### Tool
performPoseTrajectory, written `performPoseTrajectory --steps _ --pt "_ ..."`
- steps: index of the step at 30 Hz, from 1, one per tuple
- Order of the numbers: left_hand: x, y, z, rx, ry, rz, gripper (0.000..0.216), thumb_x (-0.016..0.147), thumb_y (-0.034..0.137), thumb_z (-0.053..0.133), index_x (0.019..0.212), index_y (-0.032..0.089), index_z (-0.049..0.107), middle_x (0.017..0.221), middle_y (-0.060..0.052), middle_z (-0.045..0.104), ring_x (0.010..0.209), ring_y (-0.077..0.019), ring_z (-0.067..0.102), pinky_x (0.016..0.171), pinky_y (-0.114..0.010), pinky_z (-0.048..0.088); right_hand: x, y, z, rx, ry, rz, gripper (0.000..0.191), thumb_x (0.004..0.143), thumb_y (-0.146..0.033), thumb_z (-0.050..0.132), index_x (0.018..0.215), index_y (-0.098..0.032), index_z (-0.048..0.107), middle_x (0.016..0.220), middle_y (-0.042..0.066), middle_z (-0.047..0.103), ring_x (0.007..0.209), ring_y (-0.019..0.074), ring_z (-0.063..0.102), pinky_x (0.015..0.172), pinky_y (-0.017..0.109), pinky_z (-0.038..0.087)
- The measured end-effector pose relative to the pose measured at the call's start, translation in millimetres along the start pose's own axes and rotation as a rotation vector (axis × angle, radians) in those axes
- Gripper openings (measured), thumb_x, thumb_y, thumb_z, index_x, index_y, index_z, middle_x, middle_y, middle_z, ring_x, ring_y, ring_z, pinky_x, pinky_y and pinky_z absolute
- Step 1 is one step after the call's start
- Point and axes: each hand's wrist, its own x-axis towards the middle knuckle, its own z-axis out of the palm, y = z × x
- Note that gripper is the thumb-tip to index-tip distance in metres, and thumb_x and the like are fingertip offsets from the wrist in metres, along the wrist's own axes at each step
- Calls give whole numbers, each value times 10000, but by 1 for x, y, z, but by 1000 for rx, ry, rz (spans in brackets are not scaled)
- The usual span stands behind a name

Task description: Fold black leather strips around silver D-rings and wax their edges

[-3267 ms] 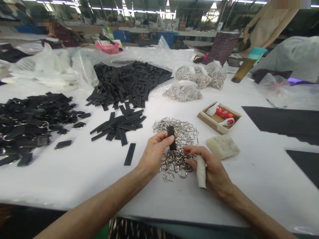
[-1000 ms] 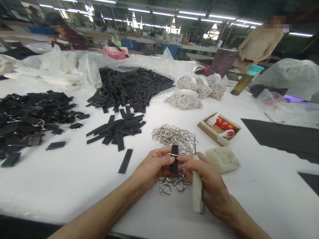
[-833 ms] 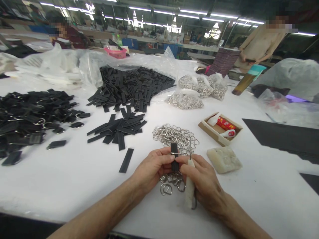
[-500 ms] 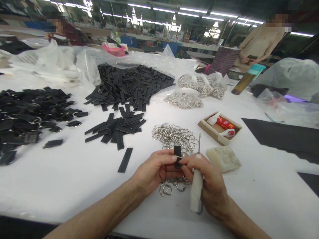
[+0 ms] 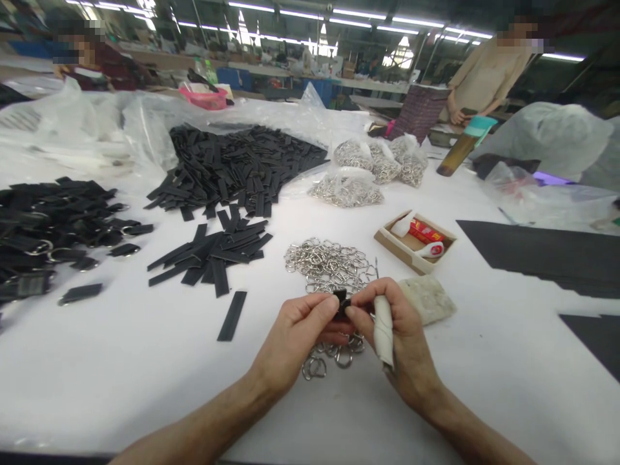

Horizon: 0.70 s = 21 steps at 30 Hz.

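Observation:
My left hand (image 5: 303, 323) is closed on a short black strap (image 5: 340, 296), pinching it between thumb and fingers. The strap looks bent over on itself; any ring in its fold is hidden by my fingertips. My right hand (image 5: 404, 329) pinches the strap's near part with thumb and forefinger. Held in that same hand is an awl (image 5: 383, 332) with a pale, wrapped handle, its thin metal tip pointing away from me. Below and beyond both hands lies a pile of silver D-rings (image 5: 332, 261). One loose black strap (image 5: 232, 316) rests to the left.
Black straps form a small heap (image 5: 213, 255) and a large heap (image 5: 242, 161). Straps with rings (image 5: 58, 226) pile up at left. Bagged rings (image 5: 346, 187), a shallow box (image 5: 404, 248), a pale block (image 5: 429, 300), a bottle (image 5: 460, 152) and black sheets (image 5: 527, 258) lie rightward. Two people are beyond.
The black strap, flatter with a metal bar across it before, now appears folded between my fingers. The awl has tilted, and my right thumb has closed in. The view has shifted slightly right.

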Motion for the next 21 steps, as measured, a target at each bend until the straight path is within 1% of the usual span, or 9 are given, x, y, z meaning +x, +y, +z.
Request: performPoseTrajectory --steps 3,5,9,14,18,21 --pt "-2 4 4 85 -6 0 138 790 210 633 894 136 686 741 -26 686 689 -143 619 674 -254 493 1 -2 -1 13 -16 19 120 780 -215 615 759 -211 497 636 -41 516 522 107 459 445 196 384" --pt "-2 6 6 130 16 1 123 786 168 613 877 135 690 700 -12 671 673 -136 605 663 -243 483 1 -2 -2 25 -24 23 126 779 -221 614 750 -213 491 658 -34 527 545 112 471 461 200 393" --pt "-2 4 7 166 44 4 136 813 212 578 827 126 682 722 -39 679 722 -168 631 702 -283 508 1 0 -2 47 -39 34 142 782 -244 617 753 -218 481 678 -29 526 561 119 471 471 208 393" --pt "-2 3 6 169 58 -25 156 812 233 578 839 117 679 734 -55 689 702 -170 641 673 -279 514 1 2 -1 72 -62 87 156 783 -259 623 774 -214 474 665 -35 506 548 114 453 463 205 382" --pt "-3 5 7 165 77 -28 153 807 228 579 821 106 669 726 -65 691 686 -166 641 653 -266 514 1 3 -1 95 -55 89 156 782 -263 634 775 -213 486 677 -35 513 557 112 458 464 200 384" --pt "-3 5 6 158 84 -40 148 800 230 581 814 105 660 725 -69 692 660 -170 645 619 -268 514 1 4 -1 106 -56 88 120 798 -253 619 807 -221 503 652 -45 501 537 110 450 453 198 378"
